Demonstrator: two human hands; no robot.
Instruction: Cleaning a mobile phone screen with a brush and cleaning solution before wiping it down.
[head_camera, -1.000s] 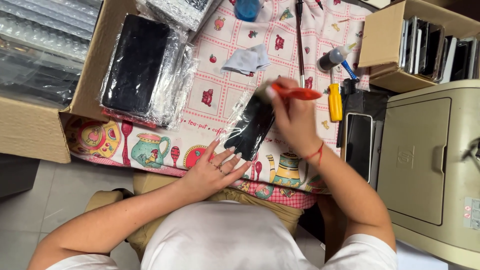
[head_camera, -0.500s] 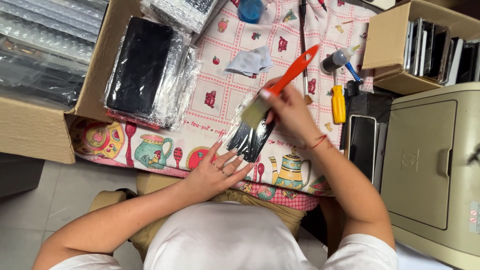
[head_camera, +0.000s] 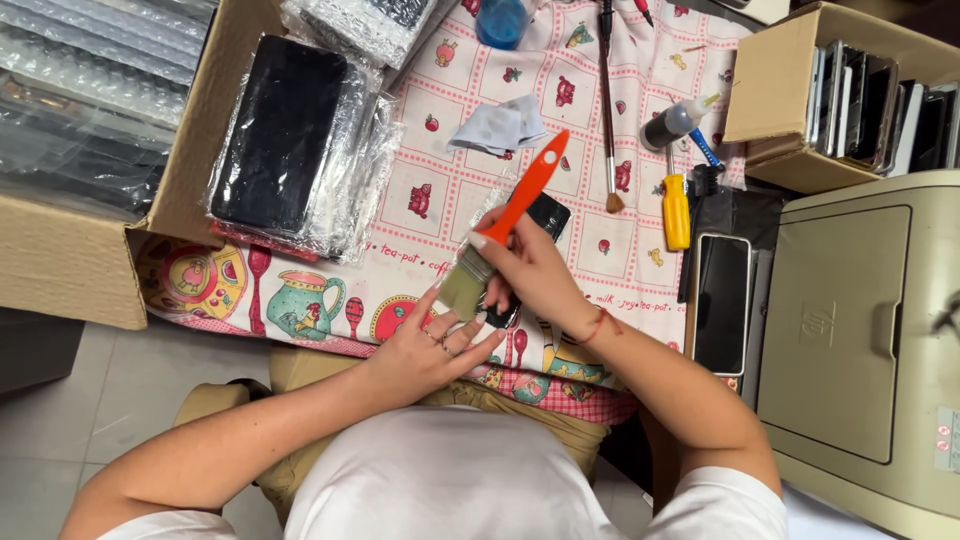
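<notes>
I see bubble-wrapped black panels (head_camera: 285, 140) in a cardboard box (head_camera: 75, 260) at ten o'clock, and a smaller box (head_camera: 775, 85) of upright screens at two. My right hand (head_camera: 530, 270) grips an orange-handled brush (head_camera: 500, 235) over the black phone (head_camera: 535, 225) at centre; my left hand (head_camera: 425, 345) lies flat, fingers spread, steadying it

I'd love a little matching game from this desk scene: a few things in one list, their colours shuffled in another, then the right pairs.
Things:
1. Handle of the paintbrush in the right hand
2. Small screwdriver on the tablecloth
3. Folded cloth
4. Bottle at the top edge

Colours:
A. blue
B. orange-red
C. grey
D. yellow

Pairs: 1-B, 2-D, 3-C, 4-A
</notes>
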